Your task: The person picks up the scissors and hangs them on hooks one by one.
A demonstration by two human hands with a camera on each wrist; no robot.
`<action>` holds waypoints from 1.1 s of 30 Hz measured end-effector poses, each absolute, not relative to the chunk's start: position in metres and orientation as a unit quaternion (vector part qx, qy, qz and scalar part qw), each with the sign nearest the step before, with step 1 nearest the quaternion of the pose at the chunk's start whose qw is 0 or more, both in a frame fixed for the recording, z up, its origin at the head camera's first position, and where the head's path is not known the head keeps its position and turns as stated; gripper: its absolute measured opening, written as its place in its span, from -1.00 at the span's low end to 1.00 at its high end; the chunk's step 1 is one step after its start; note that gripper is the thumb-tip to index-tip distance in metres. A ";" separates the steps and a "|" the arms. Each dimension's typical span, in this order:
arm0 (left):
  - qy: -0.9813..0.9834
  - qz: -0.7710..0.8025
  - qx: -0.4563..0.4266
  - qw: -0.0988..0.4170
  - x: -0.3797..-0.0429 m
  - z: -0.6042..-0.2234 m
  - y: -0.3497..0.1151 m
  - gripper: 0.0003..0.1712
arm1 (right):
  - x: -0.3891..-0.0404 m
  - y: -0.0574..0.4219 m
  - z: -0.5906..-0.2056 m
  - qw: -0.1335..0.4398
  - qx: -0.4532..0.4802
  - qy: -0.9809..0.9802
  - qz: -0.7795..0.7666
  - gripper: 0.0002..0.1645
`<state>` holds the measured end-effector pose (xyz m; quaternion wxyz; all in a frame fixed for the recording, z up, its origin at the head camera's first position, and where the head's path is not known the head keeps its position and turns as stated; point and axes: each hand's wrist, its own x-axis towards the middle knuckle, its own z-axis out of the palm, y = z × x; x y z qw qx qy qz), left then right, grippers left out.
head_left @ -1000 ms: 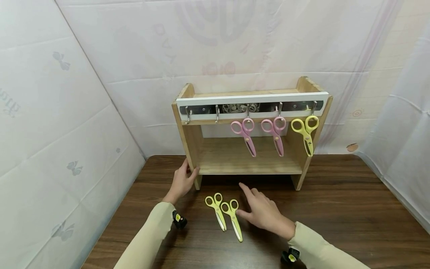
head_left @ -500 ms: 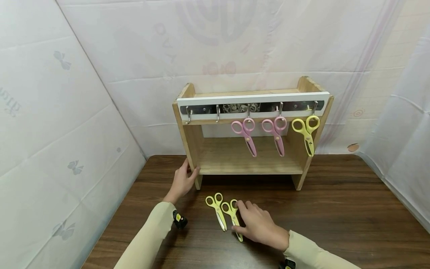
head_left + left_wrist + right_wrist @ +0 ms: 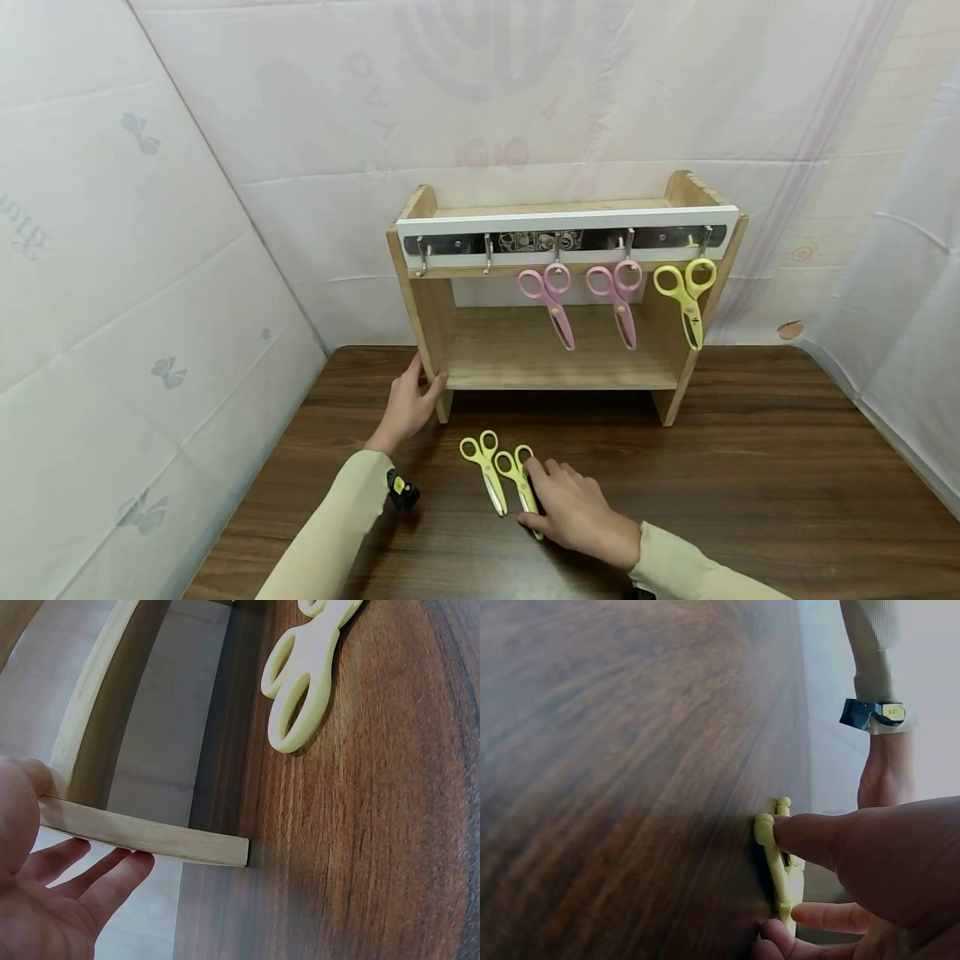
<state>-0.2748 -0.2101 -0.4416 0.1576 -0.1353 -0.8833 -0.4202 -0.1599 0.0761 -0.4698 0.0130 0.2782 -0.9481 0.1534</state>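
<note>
My left hand (image 3: pixel 406 410) holds the lower left side panel of a wooden shelf (image 3: pixel 558 354), thumb on the inner side and fingers behind the panel (image 3: pixel 142 834). My right hand (image 3: pixel 576 510) reaches down over yellow scissors (image 3: pixel 516 473) on the table, its thumb by the blades and fingers at the handle loops; in the right wrist view thumb and fingers pinch these scissors (image 3: pixel 780 879). A second pair of yellow scissors (image 3: pixel 490 477) lies just left of them. From hooks on the shelf hang two pink scissors (image 3: pixel 553 307) and one yellow pair (image 3: pixel 688 302).
A white rail (image 3: pixel 450 227) with a metal hook strip runs along the shelf's front; its two left hooks (image 3: pixel 487 254) carry nothing. The shelf stands at the back of a dark wooden table (image 3: pixel 772 467), with white cloth (image 3: pixel 315 125) behind and to the left.
My right hand has moved left and down onto the nearer yellow scissors, its fingers closing around them. My left hand stays at the shelf panel, and the hanging scissors keep their places.
</note>
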 end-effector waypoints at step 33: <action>-0.881 -0.424 -0.134 0.159 -0.274 -0.440 -0.209 -0.38 | -0.165 0.099 -0.475 0.098 0.280 -0.947 0.124 -0.68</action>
